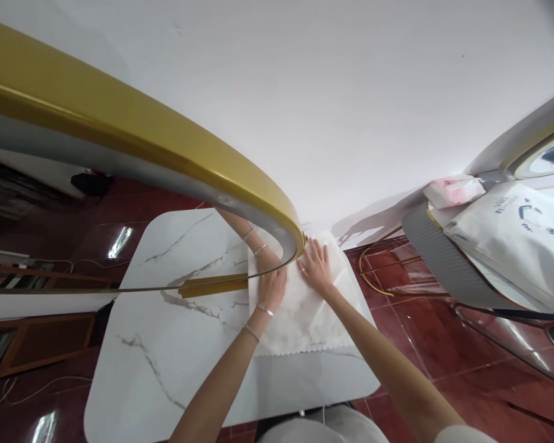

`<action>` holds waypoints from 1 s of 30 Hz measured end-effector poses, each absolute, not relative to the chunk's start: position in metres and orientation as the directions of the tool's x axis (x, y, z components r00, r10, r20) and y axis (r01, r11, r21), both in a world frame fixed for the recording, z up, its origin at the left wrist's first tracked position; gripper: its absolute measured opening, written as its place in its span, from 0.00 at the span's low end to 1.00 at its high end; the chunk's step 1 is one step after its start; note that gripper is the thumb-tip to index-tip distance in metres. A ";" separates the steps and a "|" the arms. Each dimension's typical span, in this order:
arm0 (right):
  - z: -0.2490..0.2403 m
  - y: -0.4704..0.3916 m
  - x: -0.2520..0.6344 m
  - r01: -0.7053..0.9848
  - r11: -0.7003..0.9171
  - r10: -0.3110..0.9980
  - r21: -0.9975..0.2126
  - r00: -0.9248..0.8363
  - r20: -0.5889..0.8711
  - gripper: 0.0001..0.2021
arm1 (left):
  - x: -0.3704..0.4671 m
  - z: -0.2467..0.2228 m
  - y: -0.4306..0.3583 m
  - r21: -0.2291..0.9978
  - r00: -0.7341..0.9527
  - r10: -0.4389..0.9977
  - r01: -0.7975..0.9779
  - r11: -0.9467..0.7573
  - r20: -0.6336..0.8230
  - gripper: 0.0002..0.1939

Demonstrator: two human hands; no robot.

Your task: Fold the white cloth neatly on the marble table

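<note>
A white, sheet-like bag (300, 326) with a zigzag-cut edge lies flat on the marble-patterned table (203, 344). My right hand (317, 266) presses palm down on it, fingers spread, holding nothing. To its left, my left hand (272, 289) rests on the same bag beside the lower rim of a large gold-framed mirror (240, 166). Its fingers point down and are mostly hidden, so their grip does not show. The curved frame end reaches between my hands. An arm wearing bracelets appears reflected in the mirror glass.
A white wall (373, 111) rises behind the table. At right, a grey chair (443, 264) carries a printed white bag (521, 240) and a pink-and-white packet (455, 191). A gold wire loop (373, 286) is near the red tiled floor (406, 344). Another gold-rimmed mirror (535, 144) stands far right.
</note>
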State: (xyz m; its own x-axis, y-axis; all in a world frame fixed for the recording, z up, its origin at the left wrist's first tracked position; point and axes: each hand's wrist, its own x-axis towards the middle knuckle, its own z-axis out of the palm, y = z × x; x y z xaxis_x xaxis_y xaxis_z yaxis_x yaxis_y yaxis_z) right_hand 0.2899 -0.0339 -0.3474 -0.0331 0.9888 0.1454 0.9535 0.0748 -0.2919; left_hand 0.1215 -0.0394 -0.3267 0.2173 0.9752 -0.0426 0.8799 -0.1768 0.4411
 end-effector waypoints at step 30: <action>-0.358 -0.036 0.336 0.955 0.064 0.947 -0.290 0.034 0.318 0.22 | 0.151 -0.341 -0.029 0.262 0.361 0.926 0.888 -0.378 0.112 0.27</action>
State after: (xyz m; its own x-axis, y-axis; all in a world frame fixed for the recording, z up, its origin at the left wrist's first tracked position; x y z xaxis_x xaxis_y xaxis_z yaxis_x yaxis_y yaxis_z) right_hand 0.3358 -0.0364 -0.3580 0.0337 0.9474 0.3182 0.9548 0.0637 -0.2905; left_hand 0.1506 -0.0287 -0.3411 0.3607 0.9259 0.1124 0.8882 -0.3778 0.2616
